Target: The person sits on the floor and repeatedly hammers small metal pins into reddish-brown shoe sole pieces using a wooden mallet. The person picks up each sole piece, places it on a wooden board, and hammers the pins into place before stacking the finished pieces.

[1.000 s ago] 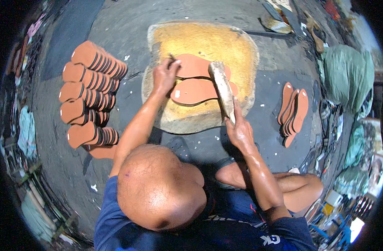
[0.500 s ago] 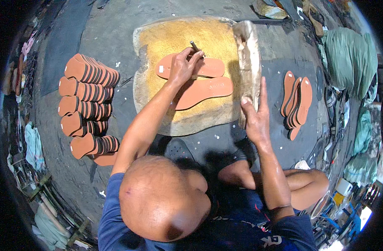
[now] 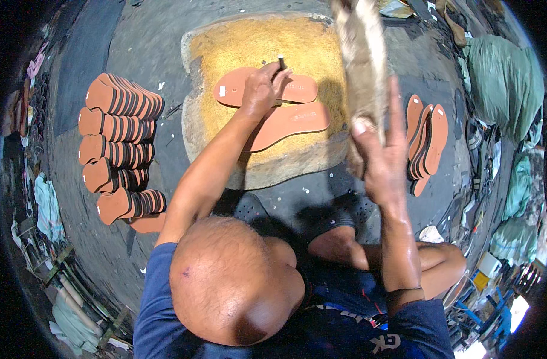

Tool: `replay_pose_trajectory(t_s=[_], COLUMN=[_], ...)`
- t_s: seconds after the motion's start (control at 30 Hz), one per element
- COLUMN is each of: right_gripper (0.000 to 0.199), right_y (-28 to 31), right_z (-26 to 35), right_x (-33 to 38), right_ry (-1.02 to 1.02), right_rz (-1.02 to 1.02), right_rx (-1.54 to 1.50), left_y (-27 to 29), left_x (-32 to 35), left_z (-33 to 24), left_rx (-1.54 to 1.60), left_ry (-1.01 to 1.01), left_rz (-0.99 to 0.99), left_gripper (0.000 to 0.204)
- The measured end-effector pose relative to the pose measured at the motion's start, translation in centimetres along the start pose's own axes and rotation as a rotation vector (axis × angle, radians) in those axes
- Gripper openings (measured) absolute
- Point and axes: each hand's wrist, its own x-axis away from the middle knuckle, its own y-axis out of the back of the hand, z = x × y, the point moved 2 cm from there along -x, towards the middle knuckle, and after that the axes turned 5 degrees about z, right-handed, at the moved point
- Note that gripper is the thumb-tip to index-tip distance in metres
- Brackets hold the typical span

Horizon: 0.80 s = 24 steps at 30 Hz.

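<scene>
Two tan sandal soles lie on a worn yellow pad. My left hand (image 3: 263, 90) rests over the far sole (image 3: 300, 90), its fingers closed round a short dark hole punch (image 3: 281, 62) held upright on that sole. Partly under my left wrist is the near sole (image 3: 292, 124). My right hand (image 3: 386, 158) grips a thick, battered wooden club (image 3: 362, 66), raised over the right side of the pad and blurred by motion. The punch's lower end is hidden by my fingers.
Several rows of stacked soles (image 3: 121, 128) stand on the dark floor at left. A smaller fanned pile of soles (image 3: 435, 140) lies at right. Beneath the work is the yellow pad (image 3: 217, 51). Green sacks (image 3: 503, 84) crowd the far right edge.
My right hand has lifted the wooden club, which looks larger and blurred now. My left hand keeps the punch on the far sole. The whole view has shifted slightly.
</scene>
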Motion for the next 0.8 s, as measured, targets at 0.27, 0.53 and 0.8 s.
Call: replay_pose_trajectory(t_s=[0.27,0.53,0.8], right_gripper=[0.060,0.084,0.080], right_y=[-4.0,-3.0,-1.8], right_z=[-4.7,-8.3,-8.1], right_x=[-1.3,4.7,5.8], right_ry=[-0.014,-0.410,-0.274], right_rz=[0.128,0.299,0.137], right_rx=[0.340,0.420,0.336], left_y=[-0.1,-0.3,1.7], left_x=[-0.3,-0.3,2.6], left_z=[-1.8,1.6,0.6], left_rx=[-0.107,0.345,0.544], left_ry=[-0.117,0.153,0.310], left_rz=[0.057,0.005,0.167], left_gripper=[0.016,0.025,0.026])
